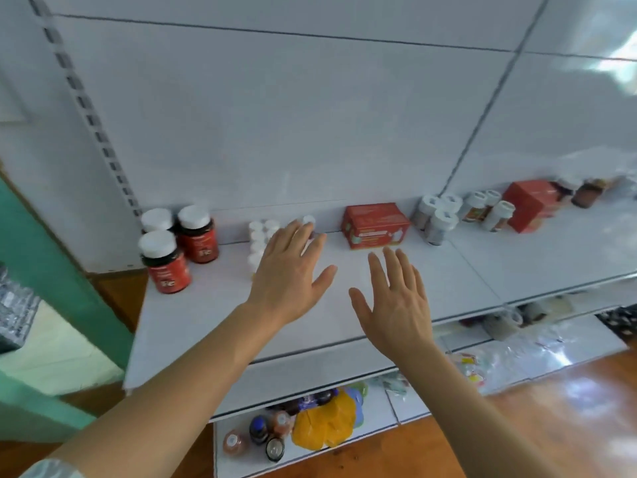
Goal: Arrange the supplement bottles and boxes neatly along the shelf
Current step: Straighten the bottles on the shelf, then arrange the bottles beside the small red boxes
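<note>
White shelf (213,315): both hands hover flat with fingers spread, holding nothing, the left hand (289,270) partly over the small white bottles (259,240), the right hand (396,301) just before the red box (375,225). A careless sweep leftward could topple those bottles into the red-labelled bottles (165,260)

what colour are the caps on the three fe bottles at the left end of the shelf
White, on the three Fe bottles with dark bodies and red labels; the head view shows them clearly.
</note>
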A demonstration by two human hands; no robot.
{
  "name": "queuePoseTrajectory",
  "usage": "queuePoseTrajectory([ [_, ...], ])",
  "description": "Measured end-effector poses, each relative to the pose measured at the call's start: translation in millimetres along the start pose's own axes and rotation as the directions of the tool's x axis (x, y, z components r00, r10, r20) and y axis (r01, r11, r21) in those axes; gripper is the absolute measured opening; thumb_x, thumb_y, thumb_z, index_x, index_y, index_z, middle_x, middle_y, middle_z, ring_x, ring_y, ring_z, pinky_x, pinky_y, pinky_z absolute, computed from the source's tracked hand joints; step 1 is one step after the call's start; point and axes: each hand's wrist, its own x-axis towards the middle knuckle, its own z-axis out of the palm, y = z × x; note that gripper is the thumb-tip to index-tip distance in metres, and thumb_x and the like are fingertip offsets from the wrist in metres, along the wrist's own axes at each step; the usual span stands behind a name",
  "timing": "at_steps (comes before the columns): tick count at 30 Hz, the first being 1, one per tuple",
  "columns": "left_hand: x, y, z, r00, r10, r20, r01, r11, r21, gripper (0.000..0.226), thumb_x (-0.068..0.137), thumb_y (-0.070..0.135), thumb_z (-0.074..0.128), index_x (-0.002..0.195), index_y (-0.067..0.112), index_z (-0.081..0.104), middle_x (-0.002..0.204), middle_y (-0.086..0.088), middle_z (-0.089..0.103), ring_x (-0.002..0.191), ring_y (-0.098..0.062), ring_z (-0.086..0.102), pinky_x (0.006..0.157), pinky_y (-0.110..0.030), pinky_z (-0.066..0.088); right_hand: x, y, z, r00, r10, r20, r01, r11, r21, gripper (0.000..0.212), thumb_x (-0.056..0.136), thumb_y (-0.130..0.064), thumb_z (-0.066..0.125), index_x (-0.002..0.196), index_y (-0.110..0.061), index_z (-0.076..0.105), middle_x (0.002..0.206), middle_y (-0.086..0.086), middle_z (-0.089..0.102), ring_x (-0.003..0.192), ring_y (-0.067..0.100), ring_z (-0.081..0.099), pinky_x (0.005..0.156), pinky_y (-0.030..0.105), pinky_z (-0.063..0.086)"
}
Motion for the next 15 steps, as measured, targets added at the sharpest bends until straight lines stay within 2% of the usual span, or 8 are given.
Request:
queuePoseTrajectory([
  [4,25.3,91.0,20.9,0.999,0.026,0.035,-0.026,1.000,-0.014,0.068,0.096,0.060,0.030,0.145,0.016,0.043,0.155,-0.010,0.037,0.146,-0.031,0.025,0.119,-0.050,0.023,-25.4,82.3,-24.3,0.998,0.067,0.015,-0.067,0.997,-0.023,0.073,0.097,-0.060,0.028,0.152,-0.013,0.031,0.159,0.016,0.027,0.149,0.034,0.019,0.120,0.050,0.020],
  [7,45.7,159.9,39.7,0.996,0.069,0.059,-0.066,0.996,-0.053,0.073,0.094,0.063,0.024,0.148,0.018,0.039,0.157,-0.009,0.033,0.148,-0.030,0.020,0.119,-0.049,0.021,-42.4,151.1,-46.1,0.991,0.129,0.022,-0.128,0.991,-0.044,0.075,0.098,-0.063,0.022,0.155,-0.016,0.021,0.163,0.014,0.017,0.151,0.031,0.010,0.122,0.047,0.012],
  [13,94.2,290.6,79.7,0.978,0.187,0.092,-0.174,0.976,-0.130,0.074,0.093,0.063,0.023,0.148,0.016,0.041,0.155,-0.012,0.036,0.147,-0.031,0.022,0.118,-0.050,0.021,-73.3,282.8,-83.1,0.952,0.306,0.025,-0.305,0.951,-0.056,0.074,0.098,-0.063,0.020,0.156,-0.019,0.013,0.165,0.009,0.008,0.152,0.027,-0.001,0.124,0.044,0.004],
  [15,115.1,330.6,94.1,0.967,0.234,0.097,-0.218,0.964,-0.154,0.074,0.093,0.062,0.024,0.147,0.016,0.041,0.155,-0.013,0.036,0.147,-0.031,0.023,0.119,-0.049,0.020,-77.4,325.1,-89.5,0.932,0.362,0.006,-0.362,0.931,-0.056,0.074,0.098,-0.063,0.020,0.156,-0.019,0.014,0.165,0.009,0.009,0.152,0.027,0.001,0.124,0.044,0.006],
])
